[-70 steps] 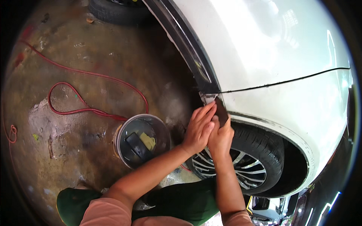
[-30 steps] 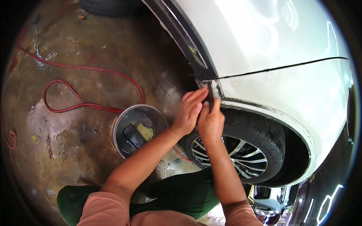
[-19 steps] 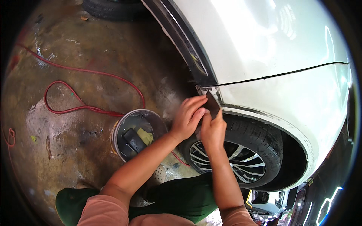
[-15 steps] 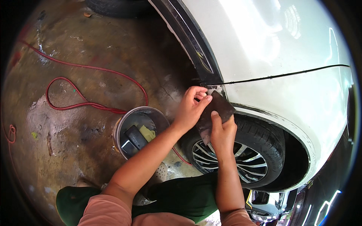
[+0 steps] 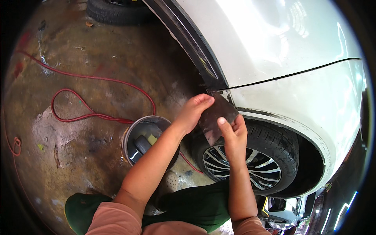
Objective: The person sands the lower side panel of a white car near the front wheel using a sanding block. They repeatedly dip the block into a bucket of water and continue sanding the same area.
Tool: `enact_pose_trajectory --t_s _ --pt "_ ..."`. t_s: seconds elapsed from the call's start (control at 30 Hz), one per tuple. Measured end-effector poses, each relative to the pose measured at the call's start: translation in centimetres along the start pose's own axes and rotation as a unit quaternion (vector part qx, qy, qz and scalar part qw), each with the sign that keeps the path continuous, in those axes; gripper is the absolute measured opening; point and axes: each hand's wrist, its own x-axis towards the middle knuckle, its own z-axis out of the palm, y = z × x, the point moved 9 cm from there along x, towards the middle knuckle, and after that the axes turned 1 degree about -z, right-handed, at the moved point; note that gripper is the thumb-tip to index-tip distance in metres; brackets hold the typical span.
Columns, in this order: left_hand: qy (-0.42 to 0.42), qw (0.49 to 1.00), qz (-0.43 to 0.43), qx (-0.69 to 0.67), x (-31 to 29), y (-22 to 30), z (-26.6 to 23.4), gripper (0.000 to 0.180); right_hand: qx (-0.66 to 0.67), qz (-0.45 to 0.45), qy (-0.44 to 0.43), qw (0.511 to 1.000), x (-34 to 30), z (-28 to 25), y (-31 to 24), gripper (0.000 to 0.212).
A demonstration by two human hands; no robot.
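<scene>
A dark grey-brown sheet of sandpaper (image 5: 217, 113) is stretched between my two hands, in front of the lower corner of a white car. My left hand (image 5: 196, 112) pinches its upper left edge between thumb and fingers. At the right edge, my right hand (image 5: 235, 135) grips it with the thumb on top and the fingers curled behind. The sheet's lower corner hangs over the car's wheel (image 5: 244, 164). Just behind its top edge is a scuffed patch of the white car body (image 5: 228, 95), partly hidden by the sheet.
Left of the wheel stands a bucket (image 5: 124, 143) of water holding a dark block (image 5: 142, 144) and a yellowish piece (image 5: 152, 139). A red hose (image 5: 72, 117) loops across the wet concrete floor. A loose tire (image 5: 113, 15) lies at the far left.
My left hand has shifted down along the sheet's edge, and the sheet is now spread flatter between both hands. The view has shifted slightly.
</scene>
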Motion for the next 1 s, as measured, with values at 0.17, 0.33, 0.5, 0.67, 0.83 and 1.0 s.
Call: enact_pose_trajectory --t_s 0.17,0.33,0.5,0.67,0.83,1.0 --pt "0.012 0.996 0.016 0.091 0.2 -0.9 0.7 0.013 -0.228 -0.065 0.045 0.970 0.8 -1.7 -0.5 0.033" --pt "0.183 0.848 0.301 0.395 -2.5 4.1 1.7 0.017 -0.357 -0.097 0.055 0.927 1.2 -1.5 -2.7 0.032" --pt "0.073 0.750 0.407 0.516 -3.6 4.5 5.7 0.042 -0.390 -0.143 0.072 0.907 1.7 -1.5 -2.9 0.031" --pt "0.074 0.737 0.413 0.530 -3.4 4.2 6.2 0.047 -0.392 -0.111 0.074 0.910 2.6 -0.6 -2.5 0.028" --pt "0.065 0.744 0.388 0.540 -3.8 3.9 6.3 0.047 -0.391 -0.138 0.081 0.906 2.1 -0.5 -2.5 0.025" --pt "0.072 0.745 0.396 0.532 -3.1 4.6 5.6 0.046 -0.408 -0.179 0.085 0.891 1.9 -0.2 -2.5 0.021"
